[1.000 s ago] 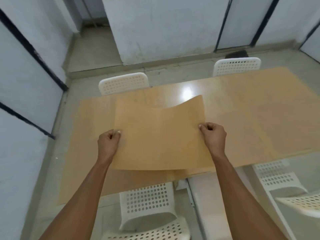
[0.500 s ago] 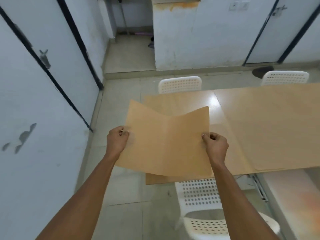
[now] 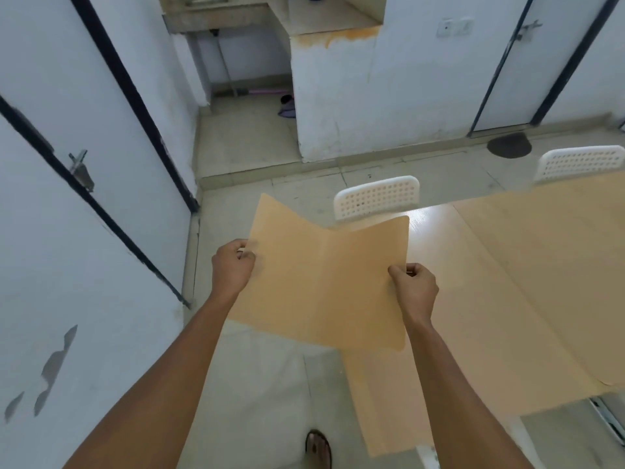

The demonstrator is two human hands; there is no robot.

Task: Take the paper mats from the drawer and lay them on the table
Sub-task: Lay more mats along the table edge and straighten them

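Holding a tan paper mat (image 3: 324, 286) in mid-air at the centre of the frame, the person grips it at both side edges: the left hand (image 3: 231, 267) is pinched on the left edge, the right hand (image 3: 414, 291) is pinched on the right edge. The mat is creased down its middle, both halves angled upward in a shallow V. Its left part hangs over the floor (image 3: 257, 384); its right part overlaps the left end of the table (image 3: 436, 225) in the right half of the frame. Other tan mats (image 3: 541, 286) already lie flat on the table. A white perforated chair (image 3: 375, 198) stands behind the table, above the held mat. A sandalled foot (image 3: 318, 448) shows at the bottom edge.
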